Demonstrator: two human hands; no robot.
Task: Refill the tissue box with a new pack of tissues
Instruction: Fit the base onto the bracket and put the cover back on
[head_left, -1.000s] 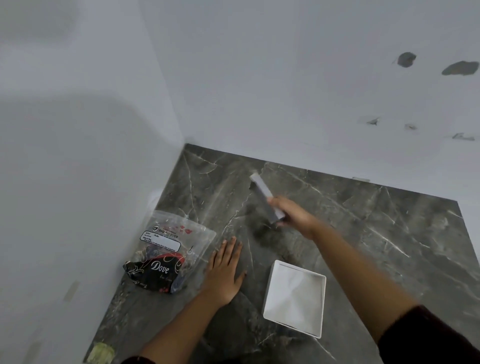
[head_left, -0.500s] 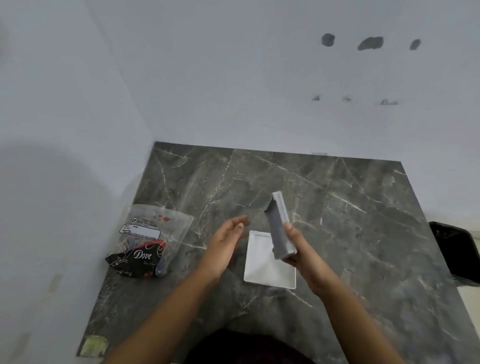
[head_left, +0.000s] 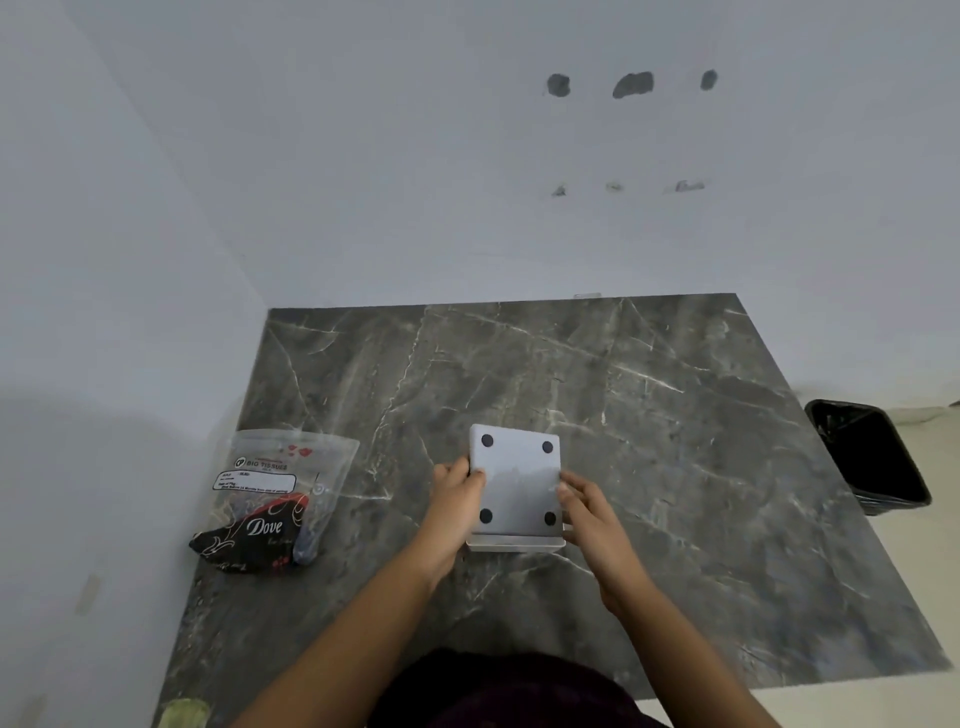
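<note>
Right now both hands are clamped on the square pale-grey base panel with four black rubber feet (head_left: 514, 480), the left hand (head_left: 460, 493) pinching its left edge and the right hand (head_left: 584, 501) its right edge, as it sits feet-up over the white square tissue box body (head_left: 514, 544), of which only a thin front lip shows beneath. The likeliest slip, I judge, is closing the box unfilled: the clear plastic pack of tissues with the black-and-red printed bottom (head_left: 270, 501) lies well apart to the left on the dark grey veined marble tabletop (head_left: 675, 415), apparently unopened, though the view is too soft to be sure of its seal. Uneven pressure could also seat the panel crooked or pinch a fingertip at the seam. A black plastic bin (head_left: 867, 457) stands off the table's right edge, clear of the work; nothing lies between hands and pack.
</note>
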